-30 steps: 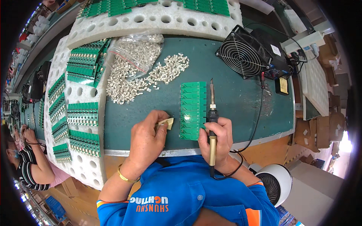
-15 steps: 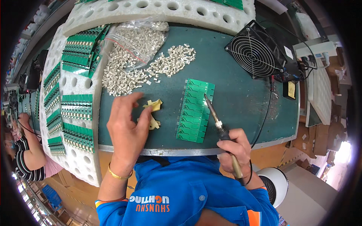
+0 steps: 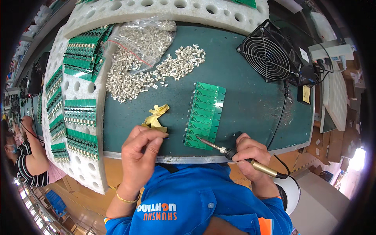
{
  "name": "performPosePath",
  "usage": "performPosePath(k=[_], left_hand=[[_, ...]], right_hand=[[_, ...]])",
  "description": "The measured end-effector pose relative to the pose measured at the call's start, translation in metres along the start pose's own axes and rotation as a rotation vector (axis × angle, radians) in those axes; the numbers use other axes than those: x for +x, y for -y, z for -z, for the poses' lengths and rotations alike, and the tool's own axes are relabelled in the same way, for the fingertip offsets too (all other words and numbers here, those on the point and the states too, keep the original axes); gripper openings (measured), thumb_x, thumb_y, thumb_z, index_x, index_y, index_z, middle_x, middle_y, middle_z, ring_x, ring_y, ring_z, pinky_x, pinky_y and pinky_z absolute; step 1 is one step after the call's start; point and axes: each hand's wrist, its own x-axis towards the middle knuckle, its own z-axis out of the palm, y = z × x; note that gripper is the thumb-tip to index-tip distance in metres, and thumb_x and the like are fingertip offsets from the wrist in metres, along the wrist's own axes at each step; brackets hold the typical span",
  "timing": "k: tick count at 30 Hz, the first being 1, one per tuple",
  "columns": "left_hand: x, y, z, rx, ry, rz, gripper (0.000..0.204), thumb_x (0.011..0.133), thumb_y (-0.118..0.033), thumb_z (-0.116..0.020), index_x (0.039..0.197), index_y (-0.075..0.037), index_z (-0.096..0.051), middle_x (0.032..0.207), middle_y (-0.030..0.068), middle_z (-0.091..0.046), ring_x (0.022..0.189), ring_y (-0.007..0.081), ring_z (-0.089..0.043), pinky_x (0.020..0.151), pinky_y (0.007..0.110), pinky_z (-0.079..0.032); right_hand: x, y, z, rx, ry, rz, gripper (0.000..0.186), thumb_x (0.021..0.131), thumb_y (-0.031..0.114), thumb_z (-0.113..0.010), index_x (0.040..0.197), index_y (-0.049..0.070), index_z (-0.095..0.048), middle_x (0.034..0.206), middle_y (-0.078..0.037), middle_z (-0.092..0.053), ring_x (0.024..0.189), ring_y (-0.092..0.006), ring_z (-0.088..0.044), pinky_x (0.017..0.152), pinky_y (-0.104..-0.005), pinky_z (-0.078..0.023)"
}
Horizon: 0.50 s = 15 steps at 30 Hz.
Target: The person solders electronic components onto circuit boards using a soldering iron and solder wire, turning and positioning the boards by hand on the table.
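Note:
My left hand (image 3: 141, 150) pinches a thin silvery wire (image 3: 166, 137) whose short end sticks out from the fingertips; the rest of it is hidden. It is just below some crumpled yellow tape strips (image 3: 156, 116). My right hand (image 3: 252, 155) grips a soldering iron (image 3: 261, 167) by its handle. The iron's tip lies over the near end of a green circuit board panel (image 3: 204, 115); I cannot tell whether it touches. Along the left edge of the panel, small white connectors with pins stick out.
Loose white connectors (image 3: 129, 84) lie heaped beside a clear plastic bag (image 3: 147, 37) of them. White foam boards (image 3: 80, 92) with holes hold several green circuit boards (image 3: 80, 112). A black fan (image 3: 266, 55) stands at the far right, its cable running down. Another person (image 3: 33, 156) sits at far left.
My left hand has moved down and closed into a pinch on the thin wire. The soldering iron has swung down and left, its tip going from the panel's far end to its near end.

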Motion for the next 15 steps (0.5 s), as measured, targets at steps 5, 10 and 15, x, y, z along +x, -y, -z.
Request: performPosePath(k=[5, 10, 15], left_hand=[[0.002, -0.006, -0.016, 0.213, -0.03, -0.117, 0.021, 0.08, 0.007, -0.069, 0.099, 0.0, -0.068, 0.082, 0.0076, -0.062, 0.072, 0.0156, -0.06, 0.065, 0.026, -0.048], [0.008, 0.003, -0.02, 0.285, 0.014, -0.264, 0.027, 0.078, 0.008, -0.07, 0.104, 0.0, -0.067, 0.082, 0.0097, -0.064, 0.07, 0.017, -0.062, 0.064, 0.028, -0.05], [0.011, 0.006, -0.02, 0.288, 0.057, -0.2, 0.034, 0.076, 0.008, -0.071, 0.109, -0.001, -0.066, 0.081, 0.0093, -0.066, 0.068, 0.0179, -0.063, 0.064, 0.029, -0.051]], right_hand=[[0.005, 0.003, -0.006, -0.047, -0.001, -0.032, 0.014, 0.078, 0.005, -0.068, 0.09, -0.001, -0.065, 0.068, -0.009, -0.06, 0.055, -0.0216, -0.053, 0.059, -0.0355, -0.04], [0.007, 0.003, -0.009, -0.086, 0.005, -0.037, 0.01, 0.081, 0.006, -0.067, 0.089, 0.0, -0.065, 0.069, -0.009, -0.063, 0.054, -0.0209, -0.055, 0.058, -0.0346, -0.042], [0.006, 0.001, -0.011, -0.089, -0.003, -0.056, 0.01, 0.081, 0.006, -0.067, 0.089, 0.001, -0.065, 0.069, -0.008, -0.062, 0.055, -0.0207, -0.056, 0.058, -0.0345, -0.042]])
